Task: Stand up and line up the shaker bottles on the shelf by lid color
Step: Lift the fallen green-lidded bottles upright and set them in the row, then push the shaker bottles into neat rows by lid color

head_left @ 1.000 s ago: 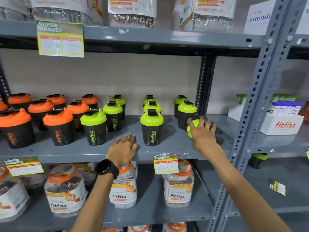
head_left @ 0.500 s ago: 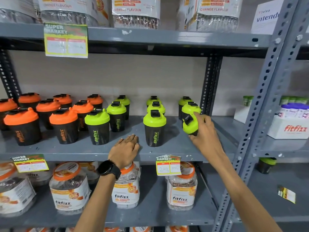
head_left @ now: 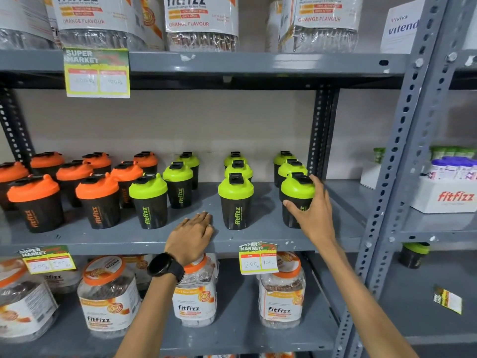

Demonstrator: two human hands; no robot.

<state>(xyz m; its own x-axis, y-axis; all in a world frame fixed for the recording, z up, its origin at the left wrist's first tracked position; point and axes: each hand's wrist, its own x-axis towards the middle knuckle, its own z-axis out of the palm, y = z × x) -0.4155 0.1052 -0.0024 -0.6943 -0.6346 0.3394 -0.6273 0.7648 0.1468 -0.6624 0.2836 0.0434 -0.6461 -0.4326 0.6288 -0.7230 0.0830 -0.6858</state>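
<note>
One green-lidded shaker (head_left: pixel 296 200) stands upright in my right hand (head_left: pixel 313 215), fingers clamped round it, my left hand (head_left: pixel 191 235) flat on the shelf (head_left: pixel 129 239); next I release

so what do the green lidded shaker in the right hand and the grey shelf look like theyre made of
Green-lidded black shaker bottle, gripped by the right hand: looks like moulded plastic. The lid is smooth and evenly coloured with a soft sheen; the dark cup seems slightly see-through, though that is hard to confirm.

Grey shelf board: probably painted sheet metal, judging by its thin folded front edge, small paint chips and the perforated grey upright beside it.
</note>
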